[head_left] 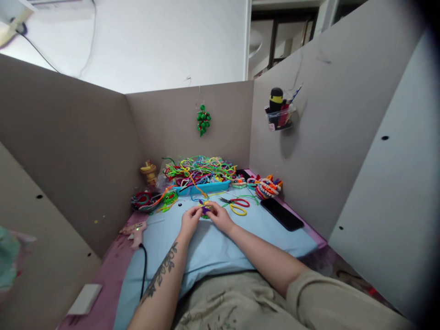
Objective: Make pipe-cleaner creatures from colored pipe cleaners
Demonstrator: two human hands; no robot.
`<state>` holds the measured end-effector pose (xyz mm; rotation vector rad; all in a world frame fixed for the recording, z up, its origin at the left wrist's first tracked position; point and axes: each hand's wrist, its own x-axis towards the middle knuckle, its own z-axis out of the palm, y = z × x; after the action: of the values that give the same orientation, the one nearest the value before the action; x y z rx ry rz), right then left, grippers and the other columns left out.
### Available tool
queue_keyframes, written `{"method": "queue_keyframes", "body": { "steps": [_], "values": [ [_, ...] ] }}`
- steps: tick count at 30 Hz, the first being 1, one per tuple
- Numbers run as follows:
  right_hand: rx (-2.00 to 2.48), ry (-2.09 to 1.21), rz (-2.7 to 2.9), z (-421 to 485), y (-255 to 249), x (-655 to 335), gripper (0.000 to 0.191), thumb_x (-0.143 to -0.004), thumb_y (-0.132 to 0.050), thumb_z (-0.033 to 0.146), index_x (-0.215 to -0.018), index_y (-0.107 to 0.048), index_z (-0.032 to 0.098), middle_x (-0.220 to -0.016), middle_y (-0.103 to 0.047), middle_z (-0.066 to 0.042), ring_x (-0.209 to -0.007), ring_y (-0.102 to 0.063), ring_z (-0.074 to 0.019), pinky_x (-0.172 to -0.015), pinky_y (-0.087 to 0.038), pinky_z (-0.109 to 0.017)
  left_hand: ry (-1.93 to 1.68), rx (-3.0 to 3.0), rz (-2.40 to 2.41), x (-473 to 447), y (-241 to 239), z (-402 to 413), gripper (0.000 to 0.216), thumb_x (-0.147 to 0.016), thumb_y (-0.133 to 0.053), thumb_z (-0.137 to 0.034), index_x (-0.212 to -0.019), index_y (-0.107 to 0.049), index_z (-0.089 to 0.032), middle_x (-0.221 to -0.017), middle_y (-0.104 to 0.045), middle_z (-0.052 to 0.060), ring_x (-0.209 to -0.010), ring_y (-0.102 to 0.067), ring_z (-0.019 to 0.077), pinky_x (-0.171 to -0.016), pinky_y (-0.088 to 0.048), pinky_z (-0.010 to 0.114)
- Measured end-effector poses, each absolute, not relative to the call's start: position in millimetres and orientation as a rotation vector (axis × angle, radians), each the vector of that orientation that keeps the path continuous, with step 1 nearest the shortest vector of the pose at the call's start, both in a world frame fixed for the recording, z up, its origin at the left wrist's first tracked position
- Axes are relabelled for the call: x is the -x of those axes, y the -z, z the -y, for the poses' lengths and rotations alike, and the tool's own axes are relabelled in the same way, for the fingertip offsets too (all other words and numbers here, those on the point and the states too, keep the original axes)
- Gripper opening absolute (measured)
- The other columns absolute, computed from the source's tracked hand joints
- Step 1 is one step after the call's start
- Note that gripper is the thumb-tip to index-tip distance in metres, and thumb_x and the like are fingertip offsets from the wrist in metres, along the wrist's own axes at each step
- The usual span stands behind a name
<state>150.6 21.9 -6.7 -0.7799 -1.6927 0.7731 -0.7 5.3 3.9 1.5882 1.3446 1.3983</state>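
Observation:
Both hands meet over the light blue cloth (172, 256). Between their fingertips is a small purple, yellow and green yarn piece (206, 210), partly hidden by the fingers. My left hand (191, 219) pinches its left side, and my right hand (220, 217) grips the right side. Scissors (237, 206) with one red and one yellow handle lie just right of the right hand. Beyond the hands stands a blue tray (206, 187) heaped with many-coloured yarn strands (199, 169). A green and red yarn piece (169, 198) lies to the left.
A pink glue gun (137, 231) with a black cord lies on the left. A black phone (282, 214) rests at the right, near an orange and white yarn piece (268, 188). Grey panels (189, 110) enclose the table. A dark bowl (146, 201) holds coiled strands.

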Motion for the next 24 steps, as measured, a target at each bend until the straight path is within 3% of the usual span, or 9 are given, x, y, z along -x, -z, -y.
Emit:
{"method": "queue_keyframes", "body": {
  "steps": [8,24],
  "values": [
    [0.775,-0.81,1.68,-21.2,6.0,-149.7,0.018,-0.076,-0.055,0.025,-0.092,-0.06,0.019,-0.059,-0.045,0.004,-0.054,-0.043,-0.0102,-0.053,-0.035,-0.022,-1.376,-1.59,-1.354,-0.2,-9.1,-1.2,0.029,-0.074,-0.053,-0.039,-0.082,-0.065,-0.014,-0.072,-0.064,0.004,-0.065,-0.057,0.016,-0.051,-0.041,0.022],
    [0.776,-0.866,1.662,-21.3,5.1,-149.8,0.015,-0.076,-0.056,0.026,-0.086,-0.062,0.018,-0.069,-0.06,0.0,-0.06,-0.052,-0.0123,-0.06,-0.042,-0.024,-1.383,-1.613,-1.369,0.2,-8.3,-2.7,0.028,-0.073,-0.053,-0.041,-0.077,-0.065,-0.016,-0.067,-0.064,0.003,-0.063,-0.056,0.0153,-0.055,-0.042,0.023]
  ]
}}
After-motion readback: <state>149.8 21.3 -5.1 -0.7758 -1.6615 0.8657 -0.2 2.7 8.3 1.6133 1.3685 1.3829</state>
